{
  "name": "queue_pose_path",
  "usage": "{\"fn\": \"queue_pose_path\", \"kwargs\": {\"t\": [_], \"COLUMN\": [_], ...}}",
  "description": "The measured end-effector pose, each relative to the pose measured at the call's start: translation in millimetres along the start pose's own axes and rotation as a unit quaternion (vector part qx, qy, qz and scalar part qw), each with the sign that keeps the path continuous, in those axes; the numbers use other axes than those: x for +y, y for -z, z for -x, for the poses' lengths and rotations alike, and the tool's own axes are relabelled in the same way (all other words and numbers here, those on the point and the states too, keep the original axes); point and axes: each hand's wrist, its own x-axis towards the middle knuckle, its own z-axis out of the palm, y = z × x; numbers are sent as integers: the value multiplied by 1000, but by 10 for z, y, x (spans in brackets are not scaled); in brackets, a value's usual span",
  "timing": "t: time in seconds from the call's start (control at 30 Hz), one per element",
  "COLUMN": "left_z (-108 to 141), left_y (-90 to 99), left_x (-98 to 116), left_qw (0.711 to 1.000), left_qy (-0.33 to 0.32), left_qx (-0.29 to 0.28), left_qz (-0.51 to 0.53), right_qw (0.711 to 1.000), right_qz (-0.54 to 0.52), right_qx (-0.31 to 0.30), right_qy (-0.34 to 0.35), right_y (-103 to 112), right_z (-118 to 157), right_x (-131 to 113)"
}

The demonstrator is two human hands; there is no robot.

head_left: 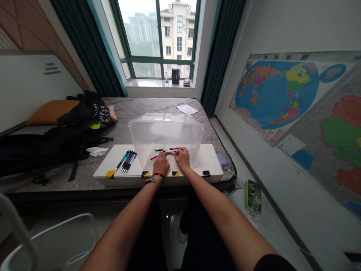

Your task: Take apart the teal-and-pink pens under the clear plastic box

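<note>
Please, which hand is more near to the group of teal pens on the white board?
Left. The left hand is to the right of the teal pens, not touching them; the right hand is farther away, beyond the left hand.

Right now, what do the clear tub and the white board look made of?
The tub looks like frosted plastic: its walls are milky and translucent, with a soft sheen. The board looks like painted or laminated board, with a smooth matte white face; its core doesn't show, so that stays uncertain.
</note>
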Motion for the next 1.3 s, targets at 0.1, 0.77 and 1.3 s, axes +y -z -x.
{"fn": "queue_pose_path", "kwargs": {"t": [0.1,0.77,1.3], "left_z": [-2,171,41], "left_y": [17,649,1257], "left_x": [19,-183,-1236], "left_qw": [1000,979,949], "left_qy": [-6,-135,225], "left_qx": [-7,-123,-146], "left_qz": [-8,93,-167], "right_qw": [1000,997,997], "right_qz": [-1,9,7], "right_qx": [19,-78,-65], "right_qy": [15,-8,-49], "right_y": [26,163,29], "right_z": [12,24,-38], "right_x": [-24,-149,-254]}}
